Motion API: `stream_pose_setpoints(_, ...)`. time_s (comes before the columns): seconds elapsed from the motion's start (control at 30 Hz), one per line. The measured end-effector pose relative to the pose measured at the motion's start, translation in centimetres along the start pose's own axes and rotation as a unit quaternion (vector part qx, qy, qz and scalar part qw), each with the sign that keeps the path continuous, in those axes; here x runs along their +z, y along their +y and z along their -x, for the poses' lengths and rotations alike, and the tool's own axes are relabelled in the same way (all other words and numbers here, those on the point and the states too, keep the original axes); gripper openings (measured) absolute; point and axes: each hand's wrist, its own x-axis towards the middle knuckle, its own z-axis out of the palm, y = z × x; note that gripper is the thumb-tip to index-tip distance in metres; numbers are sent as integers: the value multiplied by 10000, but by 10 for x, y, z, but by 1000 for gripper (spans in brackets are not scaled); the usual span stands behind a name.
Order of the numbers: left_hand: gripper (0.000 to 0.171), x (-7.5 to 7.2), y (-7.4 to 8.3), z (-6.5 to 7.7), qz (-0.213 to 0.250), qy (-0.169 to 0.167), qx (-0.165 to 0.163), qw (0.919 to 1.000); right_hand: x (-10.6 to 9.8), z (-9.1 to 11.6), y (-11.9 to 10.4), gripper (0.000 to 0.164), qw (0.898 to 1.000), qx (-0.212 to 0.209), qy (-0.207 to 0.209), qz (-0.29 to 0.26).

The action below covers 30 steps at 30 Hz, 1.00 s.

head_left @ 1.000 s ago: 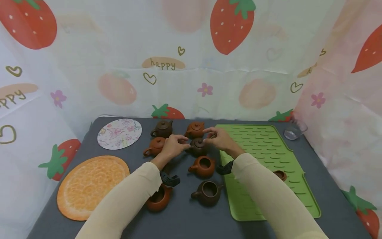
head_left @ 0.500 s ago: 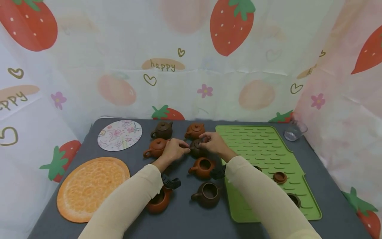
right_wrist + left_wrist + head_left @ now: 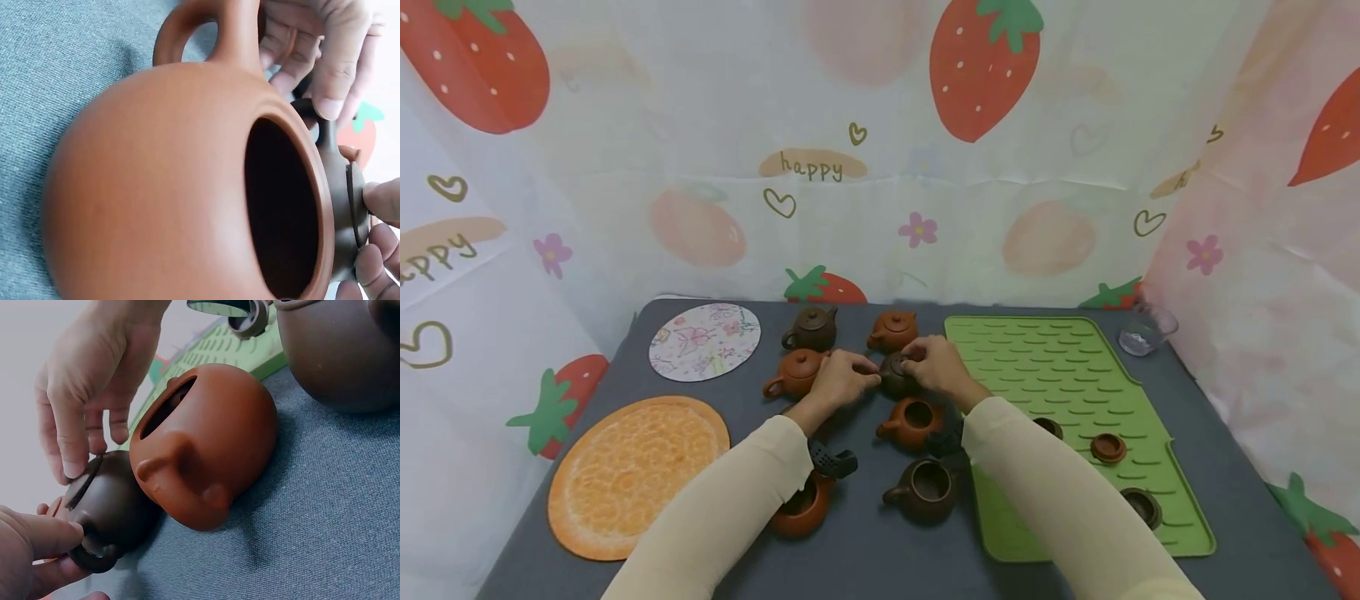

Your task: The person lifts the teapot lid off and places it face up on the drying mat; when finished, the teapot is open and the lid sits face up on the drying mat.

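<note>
Head view: strawberry-print curtain (image 3: 820,92), grey tabletop (image 3: 857,554), dark teapot (image 3: 895,379) in grip of left hand (image 3: 838,380) and right hand (image 3: 943,367)

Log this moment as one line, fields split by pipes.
left hand: pinches handle of dark teapot | right hand: holds its lid | lid seating: unclear | beside: lidless orange teapot | green mat: loose lids

pale cloth (image 3: 985,179) with printed strawberries (image 3: 983,83), hearts (image 3: 780,202) and flowers (image 3: 918,230) hangs behind and on both sides of the grey table (image 3: 857,562).
</note>
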Motion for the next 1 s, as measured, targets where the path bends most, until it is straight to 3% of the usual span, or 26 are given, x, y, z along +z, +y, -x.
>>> stream_pose_setpoints(0.3,12,-1,-1,0,-22,39,111,9999,-8,2,6,12,9988,180,189,-424)
stream_pose_setpoints(0.43,13,0,-1,0,-13,7,151,9999,-10,3,9,14,9954,244,210,-904)
stream_pose_setpoints(0.63,11,0,-2,-1,-61,42,142,9999,-11,5,12,11,9769,388,153,-2097)
stream_pose_setpoints(0.77,11,-1,-1,1,4,-7,27,10000,-10,7,13,13,9655,535,67,-2549)
stream_pose_setpoints(0.9,11,-1,0,3,29,-73,-57,10000,-10,8,13,33,9556,619,-61,-2881)
stream_pose_setpoints(1.0,11,-2,2,3,38,-70,-73,9999,-10,7,13,41,9539,626,-139,-2932)
